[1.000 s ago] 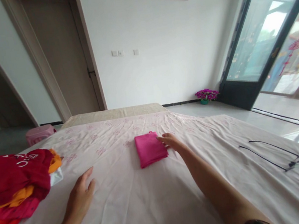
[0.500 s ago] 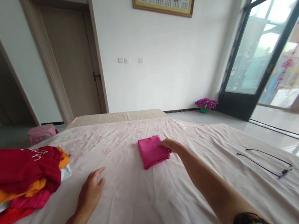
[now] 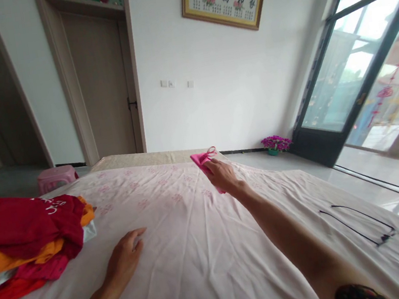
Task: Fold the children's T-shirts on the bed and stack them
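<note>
Pink cloth (image 3: 200, 160), one piece, is gripped by fingers of the right hand (image 3: 222, 174), the left hand (image 3: 124, 254) loosely spread.

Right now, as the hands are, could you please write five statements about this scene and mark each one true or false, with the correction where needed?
1. The right hand holds the pink cloth. True.
2. The left hand grips the clothes. False: it holds nothing and is apart from them.
3. The glasses lie on the sheet. True.
4. The flowers stand on the sheet. False: they stand on the floor, beyond it.
5. The stool is pink. True.
</note>
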`<state>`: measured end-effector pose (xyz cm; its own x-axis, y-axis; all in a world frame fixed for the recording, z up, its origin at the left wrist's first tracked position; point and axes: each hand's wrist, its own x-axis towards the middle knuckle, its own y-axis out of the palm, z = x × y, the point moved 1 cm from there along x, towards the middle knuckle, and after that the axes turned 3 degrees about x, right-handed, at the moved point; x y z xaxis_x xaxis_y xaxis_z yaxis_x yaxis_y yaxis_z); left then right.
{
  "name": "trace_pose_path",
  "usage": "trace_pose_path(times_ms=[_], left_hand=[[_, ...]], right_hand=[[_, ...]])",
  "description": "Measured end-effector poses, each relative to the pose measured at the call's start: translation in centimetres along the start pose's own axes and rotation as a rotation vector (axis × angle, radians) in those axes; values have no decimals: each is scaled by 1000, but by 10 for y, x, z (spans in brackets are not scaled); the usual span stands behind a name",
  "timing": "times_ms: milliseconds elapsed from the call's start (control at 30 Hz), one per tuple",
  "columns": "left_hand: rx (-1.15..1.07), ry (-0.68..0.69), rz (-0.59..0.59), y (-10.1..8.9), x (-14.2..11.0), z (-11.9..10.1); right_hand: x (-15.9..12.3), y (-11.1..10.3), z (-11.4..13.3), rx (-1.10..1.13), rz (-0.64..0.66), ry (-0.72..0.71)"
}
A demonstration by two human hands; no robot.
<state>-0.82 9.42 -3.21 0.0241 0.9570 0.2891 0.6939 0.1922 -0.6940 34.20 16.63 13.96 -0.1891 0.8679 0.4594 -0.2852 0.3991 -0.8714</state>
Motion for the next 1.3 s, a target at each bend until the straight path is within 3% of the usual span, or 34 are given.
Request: trace_pose_path(times_ms=[133,233,300,467,600,767,1000,1167,1300], left_hand=[[-6,9,-2,2,1,2],[9,54,8,3,2,4],[27,79,14,4,1,4],[69,81,-4,2,-1,0],[61,89,-59,3,1,-11],[-9,158,-7,23,19,-48],[25,388,-3,68,53,-112],[230,575,29,90,63,-138],[373,596,4,99,70,-146]], right_hand=[[-42,38,20,-233,107,-258],[-84,74,24,-213,250,-374],[-102,83,22,-148,258,-397],[-107,64,0,99,147,-222],[-101,50,-21,164,118,-98],[-105,47,-27,159,214,-173],[-99,55,-25,81,309,-245],[-96,66,-28,-7,234,-325],[-91,69,-30,-69,115,-384]])
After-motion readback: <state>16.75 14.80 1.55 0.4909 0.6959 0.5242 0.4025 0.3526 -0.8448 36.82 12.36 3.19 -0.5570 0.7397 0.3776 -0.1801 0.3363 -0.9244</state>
